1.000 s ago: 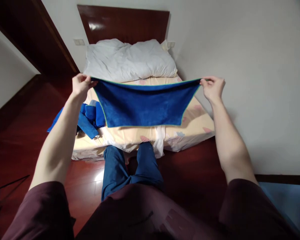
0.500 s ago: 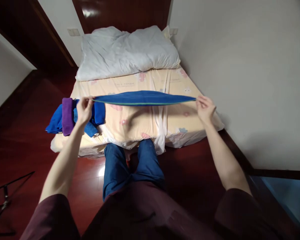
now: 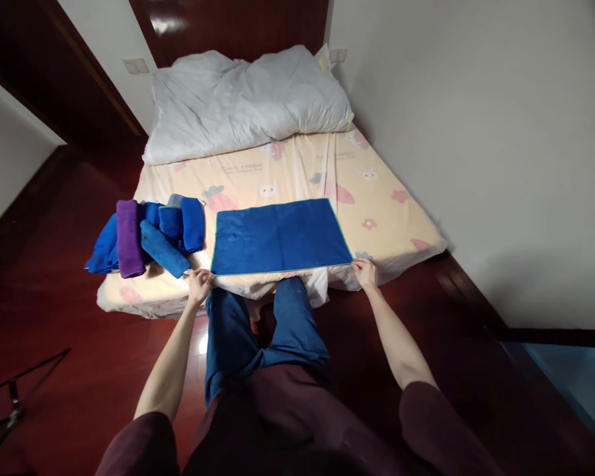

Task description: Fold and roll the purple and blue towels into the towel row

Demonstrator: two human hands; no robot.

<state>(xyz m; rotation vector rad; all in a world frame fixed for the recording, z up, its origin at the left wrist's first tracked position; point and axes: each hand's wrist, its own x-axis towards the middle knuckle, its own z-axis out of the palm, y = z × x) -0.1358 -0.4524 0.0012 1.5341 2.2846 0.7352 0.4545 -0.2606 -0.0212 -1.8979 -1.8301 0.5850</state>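
A person's left hand (image 3: pixel 199 285) and right hand (image 3: pixel 365 273) each pinch a corner of a blue cloth (image 3: pixel 280 237) spread along the bed's (image 3: pixel 381 178) near edge. An uneven tug could wrinkle it; pulled too far, its hem might droop off the bed.

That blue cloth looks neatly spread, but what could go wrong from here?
The blue cloth lies close to the near edge of the bed, so a tug toward the person could drag it partly off. The left hand, pinching one near corner, is close to a rolled blue bundle and might bump it.
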